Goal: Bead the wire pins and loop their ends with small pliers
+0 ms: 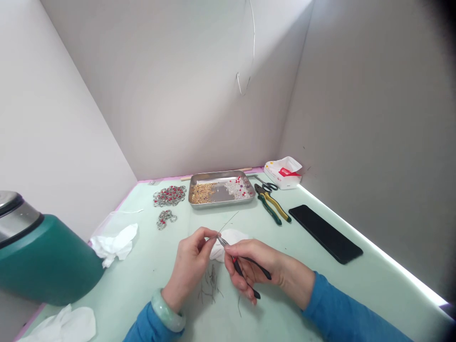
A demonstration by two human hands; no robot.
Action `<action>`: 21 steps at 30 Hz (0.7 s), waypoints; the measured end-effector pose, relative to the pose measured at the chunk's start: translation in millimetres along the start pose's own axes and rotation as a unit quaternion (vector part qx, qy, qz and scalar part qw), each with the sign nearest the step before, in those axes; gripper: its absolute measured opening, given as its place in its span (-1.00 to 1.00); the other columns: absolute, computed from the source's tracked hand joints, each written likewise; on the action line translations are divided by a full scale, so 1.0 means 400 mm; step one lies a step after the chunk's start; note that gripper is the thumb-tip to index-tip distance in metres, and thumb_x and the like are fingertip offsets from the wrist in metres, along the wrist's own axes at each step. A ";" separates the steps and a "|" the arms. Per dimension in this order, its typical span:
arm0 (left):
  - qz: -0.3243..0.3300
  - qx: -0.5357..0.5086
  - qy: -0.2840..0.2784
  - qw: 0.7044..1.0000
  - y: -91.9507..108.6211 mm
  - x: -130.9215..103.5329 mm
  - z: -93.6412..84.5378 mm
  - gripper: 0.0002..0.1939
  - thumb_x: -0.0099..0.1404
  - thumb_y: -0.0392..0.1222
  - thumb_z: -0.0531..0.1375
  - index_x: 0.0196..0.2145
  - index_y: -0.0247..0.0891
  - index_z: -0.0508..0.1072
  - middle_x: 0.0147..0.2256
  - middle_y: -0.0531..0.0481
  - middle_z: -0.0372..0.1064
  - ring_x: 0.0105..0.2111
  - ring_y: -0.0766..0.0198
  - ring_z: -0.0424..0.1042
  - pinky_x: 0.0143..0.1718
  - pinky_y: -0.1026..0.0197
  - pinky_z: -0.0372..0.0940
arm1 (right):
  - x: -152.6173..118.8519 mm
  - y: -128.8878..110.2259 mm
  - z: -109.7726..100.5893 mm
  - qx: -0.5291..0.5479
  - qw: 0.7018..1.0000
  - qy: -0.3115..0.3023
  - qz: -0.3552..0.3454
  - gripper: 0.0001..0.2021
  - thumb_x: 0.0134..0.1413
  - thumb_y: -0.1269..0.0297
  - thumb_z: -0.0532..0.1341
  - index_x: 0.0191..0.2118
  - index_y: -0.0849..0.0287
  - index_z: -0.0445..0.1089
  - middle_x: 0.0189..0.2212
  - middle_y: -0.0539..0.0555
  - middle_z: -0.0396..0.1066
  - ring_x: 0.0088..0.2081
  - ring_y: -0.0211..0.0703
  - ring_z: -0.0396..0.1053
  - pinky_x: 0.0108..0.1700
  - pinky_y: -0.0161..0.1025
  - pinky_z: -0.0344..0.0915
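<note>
Wire slants up and away from the fingertips of the left hand, whose thumb and forefinger are pinched closed on it. The right hand is closed around the pliers, their black handles spread apart and their tips at the wire, beside the left fingertips; whether the tips are clamped, I cannot tell. A white cloth lies just behind and partly beneath the pliers, and loose wire pieces lie nearer the person, between the wrists. Beyond the hands, a metal tray holds gold beads on its left and clear and red ones on its right. Two beaded chain piles lie left of the tray, cutters and scissors to its right.
</note>
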State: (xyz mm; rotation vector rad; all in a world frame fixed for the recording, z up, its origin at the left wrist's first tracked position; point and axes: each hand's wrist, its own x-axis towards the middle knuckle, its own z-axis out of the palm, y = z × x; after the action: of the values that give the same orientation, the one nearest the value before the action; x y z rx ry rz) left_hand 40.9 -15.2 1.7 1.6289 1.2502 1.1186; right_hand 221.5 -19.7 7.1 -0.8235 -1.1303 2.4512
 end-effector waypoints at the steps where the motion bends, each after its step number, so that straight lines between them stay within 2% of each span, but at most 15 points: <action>1: -0.003 -0.005 0.001 1.000 -0.001 0.000 0.000 -0.86 0.13 -0.14 0.18 -0.35 -0.18 0.50 -0.68 0.13 0.22 -0.70 0.37 0.10 -0.63 0.32 0.05 | 0.001 0.002 0.002 -0.003 1.000 0.004 -0.004 -0.64 0.17 0.19 -0.10 -0.47 0.27 0.29 -0.73 0.02 0.29 -0.72 -0.21 0.29 -0.68 -0.29 0.28; 5: -0.002 0.002 -0.003 1.000 -0.003 -0.002 0.001 -0.86 0.15 -0.15 0.16 -0.35 -0.19 0.47 -0.62 0.10 0.28 -0.69 0.38 0.11 -0.63 0.33 0.06 | 0.005 0.005 0.011 -0.017 1.000 0.013 -0.020 -0.66 0.16 0.17 -0.07 -0.49 0.26 0.28 -0.74 0.00 0.27 -0.72 -0.23 0.27 -0.68 -0.29 0.28; 12: -0.001 0.028 -0.007 1.000 0.009 -0.001 0.003 -0.86 0.19 -0.11 0.14 -0.36 -0.20 0.43 -0.70 0.16 0.17 -0.70 0.40 0.12 -0.64 0.35 0.05 | 0.014 0.009 0.024 -0.046 0.997 0.043 -0.040 -0.67 0.12 0.17 -0.06 -0.53 0.25 0.24 -0.75 0.00 0.26 -0.75 -0.24 0.25 -0.73 -0.29 0.25; 16: -0.003 0.010 0.010 1.000 0.014 -0.002 0.006 -0.85 0.20 -0.11 0.13 -0.37 -0.22 0.42 -0.72 0.17 0.15 -0.72 0.41 0.11 -0.66 0.35 0.04 | 0.022 0.016 0.032 -0.082 0.992 0.078 -0.048 -0.66 0.11 0.14 -0.05 -0.54 0.25 0.23 -0.75 0.00 0.27 -0.77 -0.25 0.24 -0.75 -0.33 0.22; 21: -0.036 -0.048 0.006 0.998 0.021 0.000 0.010 -0.83 0.22 -0.09 0.12 -0.39 -0.24 0.38 -0.70 0.17 0.17 -0.74 0.45 0.06 -0.65 0.35 0.05 | 0.028 0.021 0.044 -0.128 0.983 0.109 -0.071 -0.67 0.14 0.17 -0.09 -0.52 0.24 0.21 -0.76 -0.04 0.25 -0.79 -0.29 0.22 -0.77 -0.39 0.16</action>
State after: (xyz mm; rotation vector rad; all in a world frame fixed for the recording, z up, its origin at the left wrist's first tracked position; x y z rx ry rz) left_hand 46.9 -17.2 8.3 1.4957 1.2341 1.1275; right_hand 201.4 -29.6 5.7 -1.0183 -1.3840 2.0700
